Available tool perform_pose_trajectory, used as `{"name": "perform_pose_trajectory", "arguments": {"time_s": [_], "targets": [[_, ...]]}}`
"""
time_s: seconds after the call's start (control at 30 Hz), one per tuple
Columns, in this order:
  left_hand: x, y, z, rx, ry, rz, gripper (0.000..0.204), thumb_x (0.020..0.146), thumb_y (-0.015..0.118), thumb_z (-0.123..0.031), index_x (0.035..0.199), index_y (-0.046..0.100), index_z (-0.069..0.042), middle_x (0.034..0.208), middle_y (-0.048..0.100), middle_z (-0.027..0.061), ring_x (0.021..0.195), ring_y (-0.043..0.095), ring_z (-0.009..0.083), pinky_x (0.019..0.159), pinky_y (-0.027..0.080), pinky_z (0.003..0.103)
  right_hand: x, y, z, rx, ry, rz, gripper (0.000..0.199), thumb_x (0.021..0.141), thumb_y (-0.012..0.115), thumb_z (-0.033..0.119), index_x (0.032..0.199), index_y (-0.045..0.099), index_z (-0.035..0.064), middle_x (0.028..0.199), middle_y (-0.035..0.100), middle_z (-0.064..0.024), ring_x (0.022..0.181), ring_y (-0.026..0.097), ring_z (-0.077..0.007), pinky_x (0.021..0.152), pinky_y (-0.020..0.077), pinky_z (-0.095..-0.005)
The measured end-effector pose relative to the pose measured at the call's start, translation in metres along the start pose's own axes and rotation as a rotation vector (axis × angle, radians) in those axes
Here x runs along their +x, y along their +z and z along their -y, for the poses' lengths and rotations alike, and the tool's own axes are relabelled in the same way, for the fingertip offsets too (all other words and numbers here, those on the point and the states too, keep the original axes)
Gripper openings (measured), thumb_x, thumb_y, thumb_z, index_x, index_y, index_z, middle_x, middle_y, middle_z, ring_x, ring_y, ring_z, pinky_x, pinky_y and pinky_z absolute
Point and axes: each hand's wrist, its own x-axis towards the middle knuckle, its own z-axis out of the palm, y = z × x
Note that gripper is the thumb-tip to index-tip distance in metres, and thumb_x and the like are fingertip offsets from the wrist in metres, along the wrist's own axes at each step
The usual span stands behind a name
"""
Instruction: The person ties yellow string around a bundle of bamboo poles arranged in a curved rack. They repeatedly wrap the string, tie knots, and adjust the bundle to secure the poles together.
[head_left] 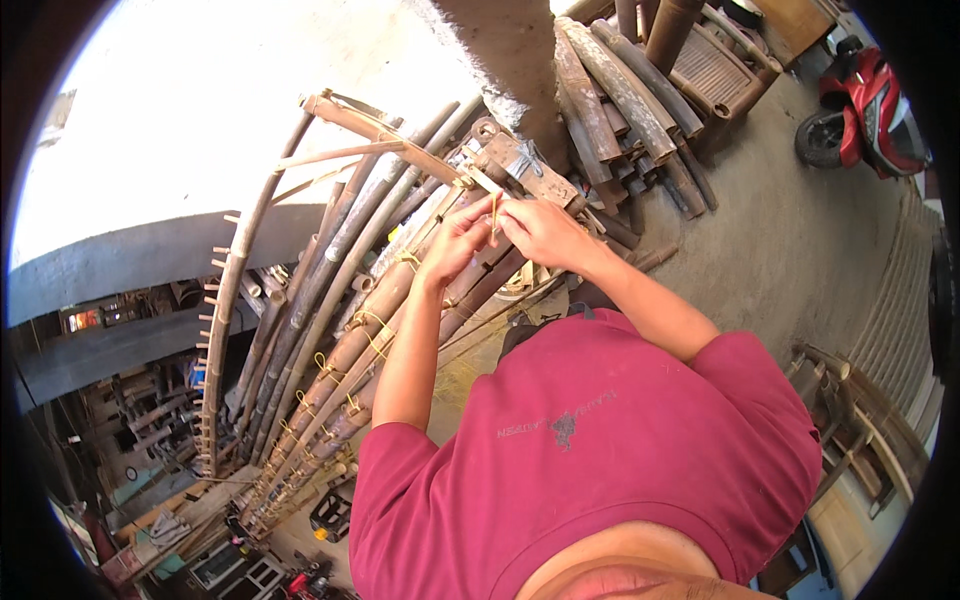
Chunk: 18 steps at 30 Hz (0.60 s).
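My left hand (455,240) and right hand (545,232) meet above the bamboo frame (340,330), fingers pinched on a thin yellow strip (494,212) that stands upright between them. I judge the strip light, springy and apt to split, best gripped close to the knot. Beneath it, the bound bamboo poles look stiff, heavy and smooth, and they are tied at intervals with similar yellow lashings (372,330). Beyond lies a stack of dark poles (625,100); farther right stands a red scooter (868,110).
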Motion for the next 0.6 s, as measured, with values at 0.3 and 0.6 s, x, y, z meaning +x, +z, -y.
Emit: {"name": "perform_pose_trajectory", "arguments": {"time_s": [0.3,0.6], "targets": [[-0.037,0.016,-0.047,0.513,0.334,-0.487,0.02,0.093,0.06,-0.007,0.112,0.065,-0.002,0.098,0.066,0.0102,0.093,0.06,0.0171,0.081,0.049,0.03,0.039,-0.017,0.018,-0.007,-0.092,0.35,0.043,0.097,0.057,0.049,0.104,0.069,0.008,0.098,0.069,-0.0124,0.102,0.063,-0.0298,0.091,0.0472,-0.0435],[-0.145,0.127,-0.115,-0.204,0.583,0.607,0.085,0.091,0.058,-0.058,0.144,0.041,0.006,0.122,0.062,0.0203,0.123,0.056,0.0267,0.107,0.039,0.041,-0.036,-0.076,0.136,0.699,-0.261,0.697,0.042,0.104,0.044,0.027,0.13,0.053,-0.0048,0.107,0.068,-0.0223,0.09,0.071,-0.0291,0.076,0.0577,-0.0366]]}}
